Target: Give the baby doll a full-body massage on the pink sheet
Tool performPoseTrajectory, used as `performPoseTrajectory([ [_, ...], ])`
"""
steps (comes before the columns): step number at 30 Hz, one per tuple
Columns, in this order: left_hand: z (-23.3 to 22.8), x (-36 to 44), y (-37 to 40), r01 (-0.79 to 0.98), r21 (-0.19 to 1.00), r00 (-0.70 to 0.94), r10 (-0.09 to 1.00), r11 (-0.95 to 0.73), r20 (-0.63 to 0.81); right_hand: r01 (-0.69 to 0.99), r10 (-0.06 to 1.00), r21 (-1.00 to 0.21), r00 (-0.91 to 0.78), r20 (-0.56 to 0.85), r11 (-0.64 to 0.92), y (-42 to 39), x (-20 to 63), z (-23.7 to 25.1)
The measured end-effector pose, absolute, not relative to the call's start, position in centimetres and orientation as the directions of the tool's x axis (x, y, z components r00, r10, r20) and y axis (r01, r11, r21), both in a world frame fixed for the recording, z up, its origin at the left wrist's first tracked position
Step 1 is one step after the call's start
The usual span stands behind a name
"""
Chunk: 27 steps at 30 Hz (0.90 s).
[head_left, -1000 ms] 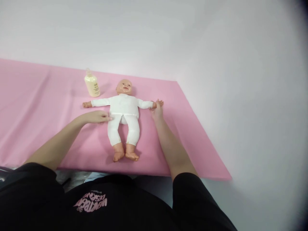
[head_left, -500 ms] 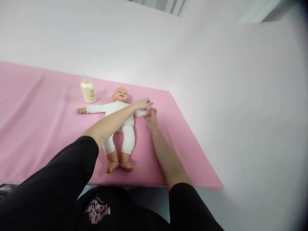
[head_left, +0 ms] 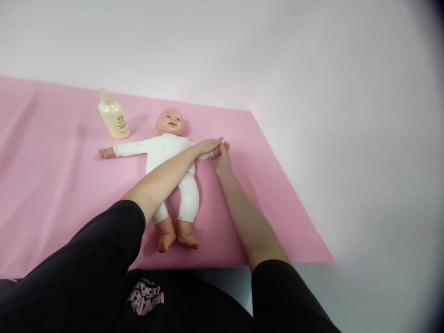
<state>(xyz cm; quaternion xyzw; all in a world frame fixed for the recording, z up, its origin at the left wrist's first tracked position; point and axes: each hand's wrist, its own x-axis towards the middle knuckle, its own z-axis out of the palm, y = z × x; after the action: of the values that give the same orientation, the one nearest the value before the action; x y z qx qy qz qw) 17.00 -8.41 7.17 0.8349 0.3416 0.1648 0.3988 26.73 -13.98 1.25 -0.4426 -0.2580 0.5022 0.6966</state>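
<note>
A baby doll in a white bodysuit lies on its back on a pink-covered table, arms spread and feet toward me. My left forearm crosses its torso. Fingers stretched out and fairly flat, my left hand rests over the doll's forearm on the right. My right hand is closed around that arm's wrist and hand from below, the doll's fingers showing above my thumb. The hands nearly touch, and part of the doll's forearm is hidden between them.
A pump bottle of pale yellow liquid stands to the left of the doll's head, above its other arm. White wall surrounds the table's back and right edges. The pink cover has folds at the left.
My left hand has come down from above onto the doll's forearm, its fingers now straighter. My right hand stays at the doll's wrist. The camera view has shifted slightly.
</note>
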Motion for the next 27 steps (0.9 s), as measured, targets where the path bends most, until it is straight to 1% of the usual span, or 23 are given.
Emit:
performPoseTrajectory([
  [3,7.3,17.0,-8.8,0.393,0.782,0.764,0.645,-0.484,0.014,-0.471,0.934,-0.879,0.344,-0.101,0.079,-13.8,27.1,1.0],
  [8,7.0,17.1,-8.8,0.408,0.755,0.764,0.645,-0.513,0.025,-0.458,0.933,-0.88,0.357,-0.054,0.124,-14.1,27.3,1.1],
  [11,7.0,17.1,-8.7,0.403,0.755,0.775,0.631,-0.518,0.02,-0.472,0.929,-0.871,0.365,-0.052,0.137,-14.2,27.2,1.3],
  [14,7.1,17.0,-8.8,0.426,0.748,0.76,0.65,-0.508,0.009,-0.454,0.933,-0.884,0.354,-0.061,0.114,-14.1,27.2,1.1],
  [17,7.4,17.0,-8.8,0.411,0.737,0.761,0.647,-0.536,0.046,-0.405,0.927,-0.905,0.373,-0.032,0.132,-14.0,27.3,0.5],
  [19,7.4,17.0,-8.6,0.411,0.716,0.765,0.64,-0.565,0.066,-0.379,0.931,-0.915,0.366,-0.011,0.138,-13.8,27.6,0.2],
  [22,7.3,17.2,-8.2,0.46,0.676,0.745,0.665,-0.575,0.059,-0.384,0.942,-0.916,0.333,-0.025,0.112,-13.6,27.9,0.0],
  [27,7.3,17.3,-8.3,0.453,0.726,0.717,0.695,-0.517,0.047,-0.435,0.93,-0.893,0.364,-0.056,0.117,-13.5,27.6,0.4],
])
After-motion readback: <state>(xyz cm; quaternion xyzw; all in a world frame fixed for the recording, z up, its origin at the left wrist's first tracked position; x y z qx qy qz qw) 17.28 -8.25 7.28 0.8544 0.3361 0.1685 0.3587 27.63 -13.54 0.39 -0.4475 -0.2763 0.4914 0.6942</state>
